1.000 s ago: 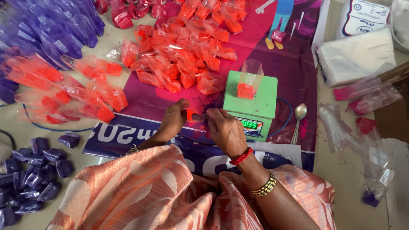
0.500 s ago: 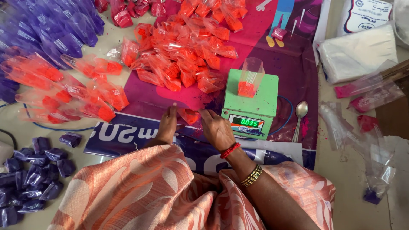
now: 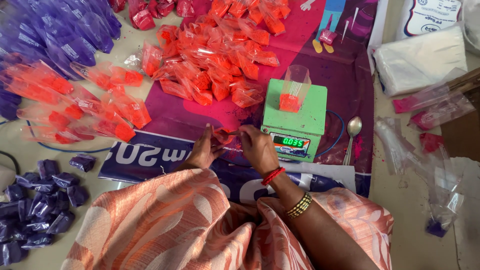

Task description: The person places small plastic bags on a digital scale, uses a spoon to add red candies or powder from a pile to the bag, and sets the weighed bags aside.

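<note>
Single head-worn view, looking steeply down, close over lap and floor

Glossy clear plastic packets of matt orange powder are glinting at upper centre. The scale at centre right is showing a smooth green plastic shell. Beside it, a metal spoon is shining. The printed banner underneath is looking smooth, slightly glossy and powder-dusted.

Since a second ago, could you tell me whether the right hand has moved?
Yes, a little. The right hand has drawn slightly back from the green scale toward the left hand, and both now pinch a small orange packet between their fingers.
</note>
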